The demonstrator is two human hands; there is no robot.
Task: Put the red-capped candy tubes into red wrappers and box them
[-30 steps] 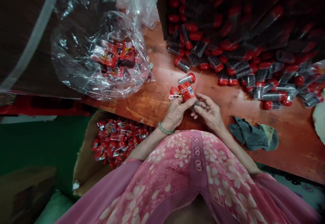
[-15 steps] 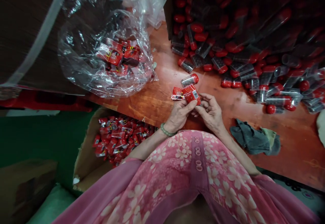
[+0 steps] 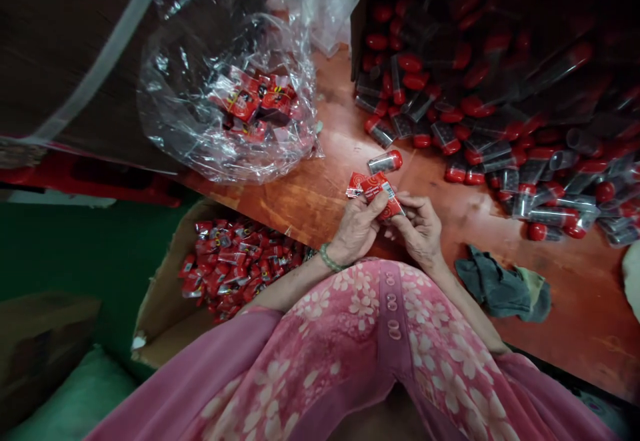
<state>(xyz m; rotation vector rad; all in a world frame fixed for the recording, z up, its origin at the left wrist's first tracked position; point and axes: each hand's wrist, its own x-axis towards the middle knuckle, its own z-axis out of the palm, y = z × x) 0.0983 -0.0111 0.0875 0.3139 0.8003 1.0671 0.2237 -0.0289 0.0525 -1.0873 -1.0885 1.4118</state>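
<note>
A small red printed packet (image 3: 384,196) with a barcode is held between my two hands over the table's front edge. My left hand (image 3: 357,231) has its thumb pressed on the packet's face, fingers curled behind. At the packet's right end, my right hand (image 3: 421,229) pinches the lower corner with bent fingers. A red flap with a dark picture (image 3: 356,184) shows at the left; whether it belongs to the same packet I cannot tell. Just beyond lies a clear tube with a red cap (image 3: 385,162), its contents dark.
A heap of red-capped clear tubes (image 3: 525,161) spreads over the right of the wooden table (image 3: 333,101). An open plastic bag (image 3: 175,141) at left holds red packets. Below it stands a cardboard box (image 3: 163,288) of more packets. Dark cloth gloves (image 3: 495,281) lie right.
The packet has turned in my hands, its right end dipping lower, and my right fingers have shifted along it. The whole view has swung slightly.
</note>
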